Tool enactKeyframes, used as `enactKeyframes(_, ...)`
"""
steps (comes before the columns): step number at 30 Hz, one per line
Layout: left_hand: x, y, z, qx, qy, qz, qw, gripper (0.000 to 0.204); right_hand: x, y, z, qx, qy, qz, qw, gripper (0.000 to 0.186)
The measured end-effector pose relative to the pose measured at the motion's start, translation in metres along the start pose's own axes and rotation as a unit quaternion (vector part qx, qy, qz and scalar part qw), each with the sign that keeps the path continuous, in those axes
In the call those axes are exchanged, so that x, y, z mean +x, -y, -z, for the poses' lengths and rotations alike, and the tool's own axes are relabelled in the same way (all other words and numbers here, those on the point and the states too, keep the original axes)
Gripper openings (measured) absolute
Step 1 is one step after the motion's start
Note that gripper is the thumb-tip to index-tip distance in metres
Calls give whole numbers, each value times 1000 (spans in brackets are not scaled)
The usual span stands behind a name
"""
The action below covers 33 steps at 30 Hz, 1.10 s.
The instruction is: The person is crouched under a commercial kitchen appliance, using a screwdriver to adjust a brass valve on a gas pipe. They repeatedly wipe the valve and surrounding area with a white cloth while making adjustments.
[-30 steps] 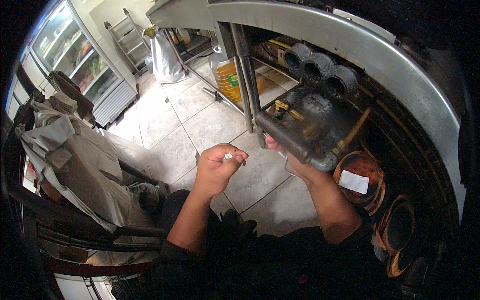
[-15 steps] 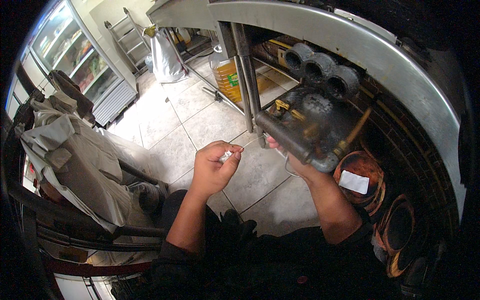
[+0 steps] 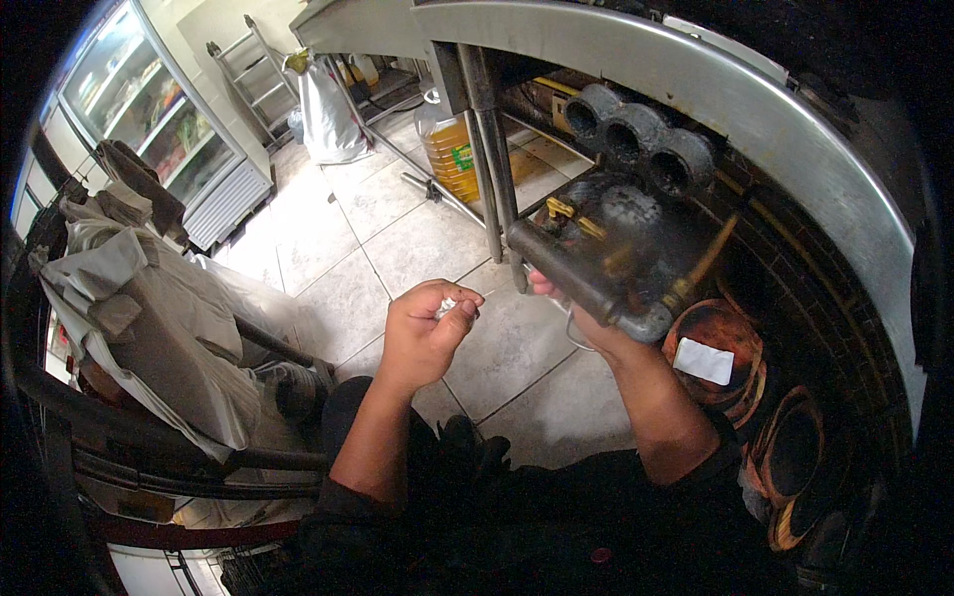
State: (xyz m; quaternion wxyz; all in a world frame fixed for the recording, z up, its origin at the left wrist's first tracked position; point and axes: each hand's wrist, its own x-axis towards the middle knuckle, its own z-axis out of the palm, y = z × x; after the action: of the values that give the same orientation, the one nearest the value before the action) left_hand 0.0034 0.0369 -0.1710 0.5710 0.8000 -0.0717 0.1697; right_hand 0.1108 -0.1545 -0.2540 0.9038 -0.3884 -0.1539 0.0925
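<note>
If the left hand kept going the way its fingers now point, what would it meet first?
Probably the right hand under the grimy metal burner assembly. The left hand, pinching a small white piece, points right toward it; depth is unclear.

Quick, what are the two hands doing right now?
Left hand: closed, pinching a small white object.
Right hand: under the dark metal pipe; grip cannot be told.

Commercial kitchen: steel counter, display fridge
</note>
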Motion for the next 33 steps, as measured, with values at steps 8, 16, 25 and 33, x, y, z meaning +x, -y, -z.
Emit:
enactKeyframes(8,-2,1,2,-44,6,50,998,10,-5,14,-13,-231,21,55,971,23)
enactKeyframes(16,-2,4,3,46,5,4,999,10,-3,18,-6,-385,88,48,917,27)
enactKeyframes(25,-1,3,4,40,16,14,999,10,-5,16,-12,-337,50,22,940,25)
enactKeyframes(33,-4,0,-1,-74,7,49,996,11,-8,21,-29,-64,1,-19,998,24)
